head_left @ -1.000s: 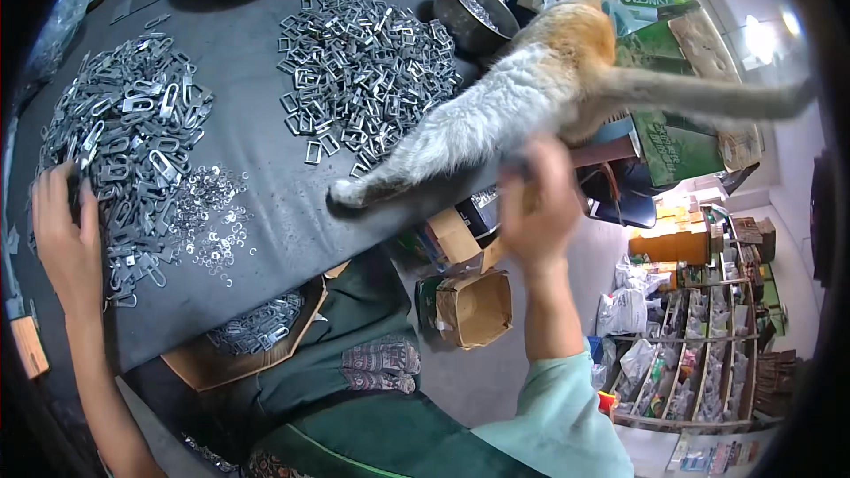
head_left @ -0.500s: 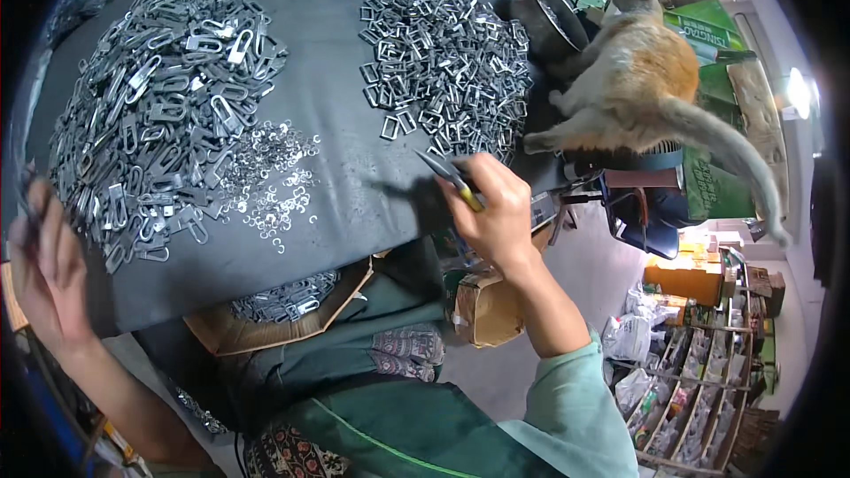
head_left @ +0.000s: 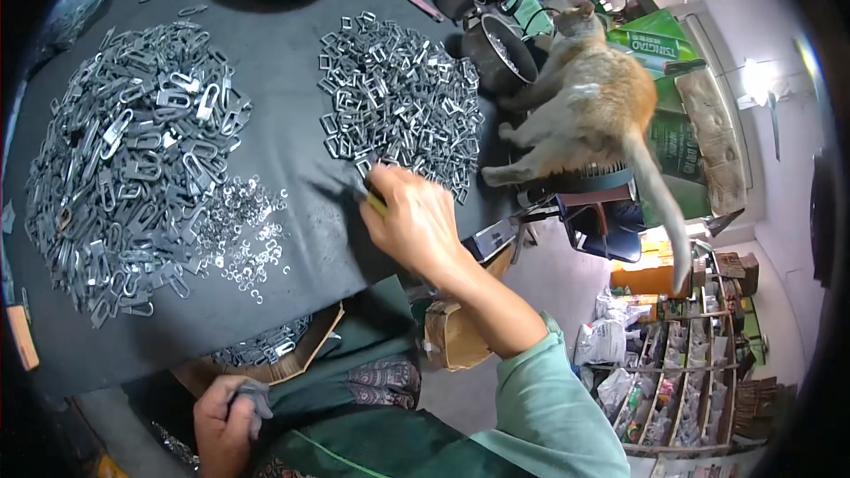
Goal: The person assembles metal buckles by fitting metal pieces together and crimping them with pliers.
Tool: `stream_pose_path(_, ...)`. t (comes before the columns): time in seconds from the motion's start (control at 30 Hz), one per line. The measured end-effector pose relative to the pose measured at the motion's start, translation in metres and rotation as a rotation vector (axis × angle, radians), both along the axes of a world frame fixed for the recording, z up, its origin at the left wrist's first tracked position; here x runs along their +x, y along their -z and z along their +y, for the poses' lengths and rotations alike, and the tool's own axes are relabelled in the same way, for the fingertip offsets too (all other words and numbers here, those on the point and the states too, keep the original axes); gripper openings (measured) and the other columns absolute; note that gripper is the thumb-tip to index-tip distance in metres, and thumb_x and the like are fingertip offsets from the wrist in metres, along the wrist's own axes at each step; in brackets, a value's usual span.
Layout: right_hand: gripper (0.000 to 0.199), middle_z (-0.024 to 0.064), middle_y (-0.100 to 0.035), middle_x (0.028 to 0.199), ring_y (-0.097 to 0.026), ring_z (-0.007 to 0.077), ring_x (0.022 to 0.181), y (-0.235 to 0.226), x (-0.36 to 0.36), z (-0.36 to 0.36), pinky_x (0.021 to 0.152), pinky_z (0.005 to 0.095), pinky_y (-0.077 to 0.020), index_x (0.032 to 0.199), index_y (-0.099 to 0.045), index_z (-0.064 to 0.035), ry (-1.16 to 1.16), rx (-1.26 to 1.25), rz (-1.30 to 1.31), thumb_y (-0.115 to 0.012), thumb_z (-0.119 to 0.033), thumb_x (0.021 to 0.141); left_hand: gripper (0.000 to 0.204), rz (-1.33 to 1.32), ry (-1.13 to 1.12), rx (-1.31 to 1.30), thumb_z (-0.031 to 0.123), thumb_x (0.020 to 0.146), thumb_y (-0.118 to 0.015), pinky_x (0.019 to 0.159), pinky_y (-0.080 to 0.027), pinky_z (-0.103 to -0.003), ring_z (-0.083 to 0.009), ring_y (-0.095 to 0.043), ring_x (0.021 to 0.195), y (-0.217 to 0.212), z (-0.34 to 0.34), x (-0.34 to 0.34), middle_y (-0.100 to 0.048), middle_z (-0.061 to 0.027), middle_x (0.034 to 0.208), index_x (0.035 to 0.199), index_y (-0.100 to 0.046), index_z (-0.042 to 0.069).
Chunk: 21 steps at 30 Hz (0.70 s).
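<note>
Head view: I see bare tabletop (head_left: 288, 115) beside metal frames (head_left: 403, 93), right hand (head_left: 414, 217) closed on a yellow-handled tool (head_left: 376, 204) there, left hand (head_left: 221, 425) fisted round grey cloth (head_left: 259, 405) off the near edge, cat (head_left: 611, 93) crowding right.

Site: apparently a small, informal workshop. Evidence: broad worktable under dark grey sheeting (head_left: 288, 106) bears sorted heaps of grey looped metal clips (head_left: 133, 150), rectangular grey metal frames (head_left: 403, 97) and small silvery C-shaped rings (head_left: 252, 243). Open brown cardboard box (head_left: 314, 341) below the table edge contains more metal parts. Brown multi-tier rack (head_left: 677, 370) stores plastic-bagged goods. White-and-orange cat (head_left: 620, 80) stands at the worktable's right end.
</note>
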State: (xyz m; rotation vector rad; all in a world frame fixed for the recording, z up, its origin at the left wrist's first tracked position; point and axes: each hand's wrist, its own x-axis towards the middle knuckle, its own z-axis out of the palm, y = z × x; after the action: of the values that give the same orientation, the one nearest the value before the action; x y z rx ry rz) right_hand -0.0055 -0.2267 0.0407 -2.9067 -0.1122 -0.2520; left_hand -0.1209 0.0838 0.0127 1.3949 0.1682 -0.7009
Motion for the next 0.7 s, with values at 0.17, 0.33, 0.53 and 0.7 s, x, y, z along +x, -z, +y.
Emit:
stream_pose_path(0.17, 0.020, 0.0133, -0.054, 0.075, -0.055, 0.0330, 0.069, -0.036, -0.057, 0.041, 0.063, 0.0373, -0.0441, 0.092, -0.058, 0.0007, -0.297, 0.785, 0.461, -0.069, -0.015, 0.087, 0.014, -0.148, -0.052, -0.047, 0.001, 0.093, -0.051, 0.050, -0.035, -0.021, -0.0045, -0.043, 0.053, -0.006, -0.030, 0.012, -0.056, -0.0019, 0.066, 0.098, -0.062, -0.004)
stream_pose_path(0.33, 0.017, 0.0139, -0.056, 0.084, -0.057, 0.0322, 0.074, -0.016, -0.079, 0.064, 0.064, 0.0382, -0.0442, 0.096, -0.057, 0.0031, -0.391, 0.944, 0.416, -0.068, -0.006, 0.086, 0.013, -0.332, -0.036, -0.014, 0.006, 0.095, -0.056, 0.050, -0.034, -0.021, -0.0041, -0.046, 0.056, -0.004, -0.043, 0.019, -0.057, 0.0002, 0.068, 0.101, -0.063, -0.004)
stream_pose_path(0.53, 0.020, 0.0142, -0.055, 0.084, -0.057, 0.0341, 0.075, -0.019, -0.079, 0.069, 0.064, 0.0401, -0.0442, 0.094, -0.057, 0.0020, -0.461, 0.860, 0.327, -0.068, -0.002, 0.078, 0.015, -0.298, -0.003, -0.064, 0.007, 0.095, -0.056, 0.048, -0.032, -0.021, -0.0040, -0.045, 0.054, -0.004, -0.035, 0.016, -0.059, -0.0004, 0.068, 0.097, -0.065, -0.005)
stream_pose_path(0.7, 0.021, 0.0147, -0.054, 0.083, -0.056, 0.0352, 0.074, -0.020, -0.084, 0.067, 0.064, 0.0411, -0.0441, 0.094, -0.056, 0.0020, -0.496, 0.862, 0.328, -0.068, -0.002, 0.077, 0.021, -0.050, 0.054, -0.247, 0.017, 0.096, -0.060, 0.044, -0.028, -0.020, -0.0037, -0.043, 0.051, -0.004, -0.028, 0.013, -0.059, -0.0013, 0.067, 0.094, -0.066, -0.003)
